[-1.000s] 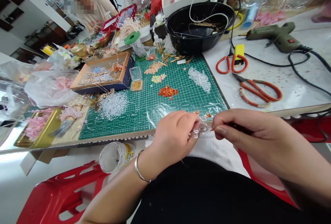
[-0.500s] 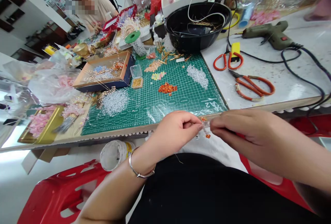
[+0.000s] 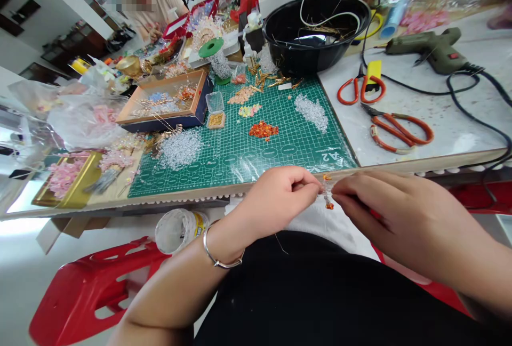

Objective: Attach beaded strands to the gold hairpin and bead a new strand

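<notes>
My left hand [image 3: 286, 196], with a silver bangle at the wrist, pinches a small piece of orange and clear beadwork [image 3: 328, 204] by its left side. Close on its right, my right hand [image 3: 380, 196] is closed with fingertips at the same beadwork. A thin wire hangs below my left hand. Both hands are in front of the table edge, above my lap. Behind them on the green cutting mat [image 3: 236, 167] lie orange beads [image 3: 264, 130], clear beads [image 3: 180, 149], another clear pile [image 3: 311, 113], and a small box of gold beads [image 3: 216, 120].
A black basin [image 3: 316, 58] stands at the back. Red-handled pliers [image 3: 400, 130], red-handled scissors [image 3: 362, 90] and a glue gun [image 3: 432, 50] with a cable lie at right. A wooden box [image 3: 164, 119] is at left. A person [image 3: 160, 10] sits across. Red stools flank me.
The view has shifted slightly, so the table things appear a little higher and further right. Both hands keep their hold at the beadwork, with the fingertips slightly nearer each other.
</notes>
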`<state>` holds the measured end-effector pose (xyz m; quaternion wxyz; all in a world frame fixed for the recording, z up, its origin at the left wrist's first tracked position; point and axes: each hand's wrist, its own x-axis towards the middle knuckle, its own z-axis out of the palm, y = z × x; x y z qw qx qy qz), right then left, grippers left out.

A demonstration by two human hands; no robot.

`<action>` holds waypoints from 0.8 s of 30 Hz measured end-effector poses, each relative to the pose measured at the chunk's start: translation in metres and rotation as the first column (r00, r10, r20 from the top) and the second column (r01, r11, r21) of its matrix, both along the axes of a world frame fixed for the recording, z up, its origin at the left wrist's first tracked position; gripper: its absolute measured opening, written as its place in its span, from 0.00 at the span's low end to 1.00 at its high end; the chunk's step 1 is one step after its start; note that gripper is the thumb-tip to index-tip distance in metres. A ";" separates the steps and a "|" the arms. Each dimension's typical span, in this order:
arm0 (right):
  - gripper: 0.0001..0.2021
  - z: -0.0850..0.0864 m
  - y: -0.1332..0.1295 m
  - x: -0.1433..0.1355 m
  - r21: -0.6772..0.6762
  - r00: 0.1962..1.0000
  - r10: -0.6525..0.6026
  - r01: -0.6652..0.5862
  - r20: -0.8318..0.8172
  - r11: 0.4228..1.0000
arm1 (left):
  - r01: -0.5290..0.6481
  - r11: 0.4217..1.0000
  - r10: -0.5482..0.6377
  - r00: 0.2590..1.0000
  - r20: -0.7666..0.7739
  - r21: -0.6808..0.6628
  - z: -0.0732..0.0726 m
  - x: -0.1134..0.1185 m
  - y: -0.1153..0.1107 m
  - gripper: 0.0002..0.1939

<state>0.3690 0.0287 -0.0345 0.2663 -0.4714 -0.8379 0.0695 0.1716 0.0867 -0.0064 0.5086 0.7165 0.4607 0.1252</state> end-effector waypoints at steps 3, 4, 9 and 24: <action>0.06 0.001 -0.006 0.000 0.008 1.000 -0.008 0.008 -0.027 1.000 | -0.036 0.999 0.037 0.999 0.014 -0.021 0.000 -0.001 0.002 0.09; 0.05 0.001 -0.007 -0.001 0.013 0.999 -0.028 0.029 -0.033 0.999 | -0.048 0.999 0.049 0.999 0.022 -0.025 0.000 -0.001 0.002 0.09; 0.07 -0.005 -0.010 -0.008 0.003 0.980 -0.181 0.182 -0.088 0.983 | -0.117 0.993 0.118 0.987 0.105 -0.013 -0.003 0.005 -0.005 0.08; 0.05 -0.011 -0.010 -0.021 -0.017 0.924 -0.359 0.361 -0.133 0.933 | -0.161 0.918 0.113 0.982 0.150 0.361 -0.014 0.011 -0.017 0.07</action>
